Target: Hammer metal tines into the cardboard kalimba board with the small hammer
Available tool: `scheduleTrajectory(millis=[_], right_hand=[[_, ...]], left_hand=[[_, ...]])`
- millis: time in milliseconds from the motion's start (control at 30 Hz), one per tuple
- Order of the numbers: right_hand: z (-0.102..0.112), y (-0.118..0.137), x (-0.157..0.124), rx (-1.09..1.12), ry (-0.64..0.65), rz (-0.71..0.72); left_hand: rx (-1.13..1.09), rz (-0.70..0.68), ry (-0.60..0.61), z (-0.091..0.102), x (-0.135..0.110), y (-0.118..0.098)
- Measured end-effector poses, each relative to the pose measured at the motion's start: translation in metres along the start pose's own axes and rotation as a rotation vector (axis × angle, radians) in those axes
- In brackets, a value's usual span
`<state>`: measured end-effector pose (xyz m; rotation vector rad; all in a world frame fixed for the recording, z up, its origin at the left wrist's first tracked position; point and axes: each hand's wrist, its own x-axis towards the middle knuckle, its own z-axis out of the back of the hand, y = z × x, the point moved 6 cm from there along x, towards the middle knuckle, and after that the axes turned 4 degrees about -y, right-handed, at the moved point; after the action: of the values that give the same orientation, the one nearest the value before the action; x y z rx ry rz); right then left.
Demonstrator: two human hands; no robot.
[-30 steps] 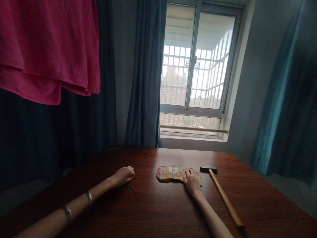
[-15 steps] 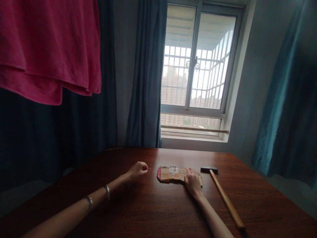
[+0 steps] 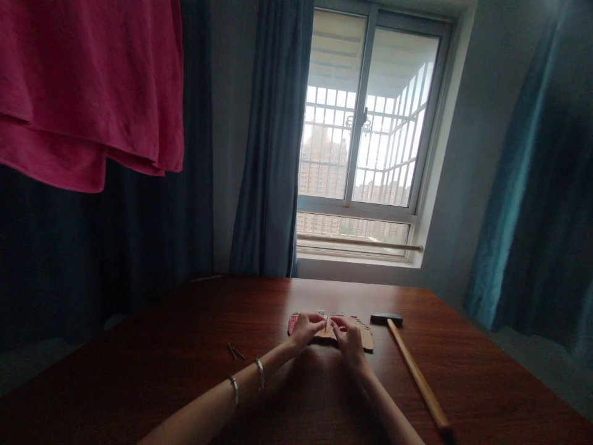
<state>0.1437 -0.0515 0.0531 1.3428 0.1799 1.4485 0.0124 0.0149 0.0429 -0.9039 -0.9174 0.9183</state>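
Note:
A flat wooden piece (image 3: 367, 340) with a pink left end and many small holes lies on the table. Several thin nails (image 3: 321, 312) stand upright along its far side. Over its middle, the fingertips of my left hand (image 3: 304, 329) pinch a thin dark nail (image 3: 325, 327), which points down at the wood. My right hand (image 3: 349, 337) is on the right part of the wood, thumb and forefinger drawn together close beside that nail. What lies between those right fingertips is too small to make out.
A hammer (image 3: 414, 364) with a black head and wooden handle lies to the right. Loose nails (image 3: 236, 352) lie left of my left forearm. A pink cloth (image 3: 92, 93) hangs at upper left. Curtains and a window stand beyond the table (image 3: 278, 408).
My left hand has moved right, from beside the wooden piece to over its middle. My right hand has shifted left, its fingers now beside the left ones. Loose nails have come into view.

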Motion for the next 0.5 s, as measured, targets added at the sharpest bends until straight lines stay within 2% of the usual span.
scheduleTrajectory(millis=[67,233,400,500], right_hand=[[-0.002,-0.001,0.000,0.043,0.025,-0.014],[-0.004,-0.006,0.000,0.099,0.044,-0.072],[-0.005,-0.011,0.000,0.125,0.044,-0.104],[-0.007,-0.012,-0.001,0.141,0.047,-0.111]], left_hand=[[-0.059,-0.033,-0.018,-0.006,0.004,0.004],[-0.086,0.009,-0.037,-0.015,0.011,0.016],[-0.087,0.005,-0.035,-0.016,0.008,0.008],[-0.068,-0.044,-0.031,-0.016,0.004,0.001]])
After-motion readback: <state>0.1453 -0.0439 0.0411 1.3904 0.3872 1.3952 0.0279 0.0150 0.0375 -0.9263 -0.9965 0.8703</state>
